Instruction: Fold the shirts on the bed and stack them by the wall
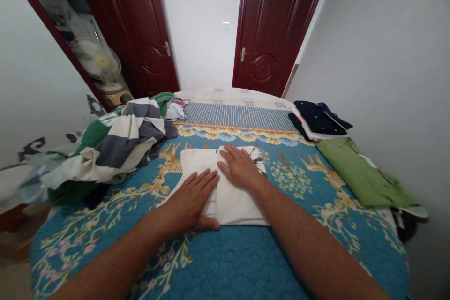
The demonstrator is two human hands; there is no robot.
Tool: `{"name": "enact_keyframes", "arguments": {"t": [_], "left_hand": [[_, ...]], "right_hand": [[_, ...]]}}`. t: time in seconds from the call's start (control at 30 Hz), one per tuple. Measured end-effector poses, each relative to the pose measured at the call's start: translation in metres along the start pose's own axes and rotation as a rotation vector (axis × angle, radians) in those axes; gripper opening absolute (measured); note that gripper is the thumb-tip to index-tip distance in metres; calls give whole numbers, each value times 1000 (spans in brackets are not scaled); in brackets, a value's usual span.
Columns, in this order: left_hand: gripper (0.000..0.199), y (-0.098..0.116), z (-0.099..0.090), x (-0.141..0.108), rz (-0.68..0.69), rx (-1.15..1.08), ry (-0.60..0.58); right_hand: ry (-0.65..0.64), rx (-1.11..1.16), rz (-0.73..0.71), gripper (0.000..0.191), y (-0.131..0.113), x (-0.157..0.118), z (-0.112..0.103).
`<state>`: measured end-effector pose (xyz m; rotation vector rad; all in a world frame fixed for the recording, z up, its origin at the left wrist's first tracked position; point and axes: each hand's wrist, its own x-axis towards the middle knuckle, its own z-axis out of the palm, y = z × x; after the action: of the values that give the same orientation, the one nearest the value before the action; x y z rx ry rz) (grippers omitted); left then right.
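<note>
Forearms, left hand, right hand, cloth beneath

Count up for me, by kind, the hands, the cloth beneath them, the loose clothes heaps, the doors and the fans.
Hands (left hand, right hand): 2
White cloth beneath them: 1
Loose clothes heap: 1
Dark red doors: 2
Fan: 1
Total: 7

Red doors; fan (seemingly white).
</note>
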<state>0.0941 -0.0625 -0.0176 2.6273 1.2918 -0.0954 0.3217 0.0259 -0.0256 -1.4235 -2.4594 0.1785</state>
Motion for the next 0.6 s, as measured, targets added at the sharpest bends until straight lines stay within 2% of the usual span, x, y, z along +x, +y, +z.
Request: {"name": "enact_keyframes", "arguments": {"t": [0.2,0.37,0.43,0.53,0.6], "left_hand": [[123,9,-11,0,3,4,-17],[118,9,-20,0,14,2,24],[105,9,-27,4,25,-28,43],[80,14,-31,16,-26,-103,180],[78,21,-24,24,-56,-113,259]], "right_hand": [[174,-99,47,43,-7,-5,-3],[135,-166,68,45,-14,-12,-1],[126,-150,92,46,-16,-17,0],[131,-112,110,48,-17,-28,2],[151,-110,127,47,-17,-38,5]]}}
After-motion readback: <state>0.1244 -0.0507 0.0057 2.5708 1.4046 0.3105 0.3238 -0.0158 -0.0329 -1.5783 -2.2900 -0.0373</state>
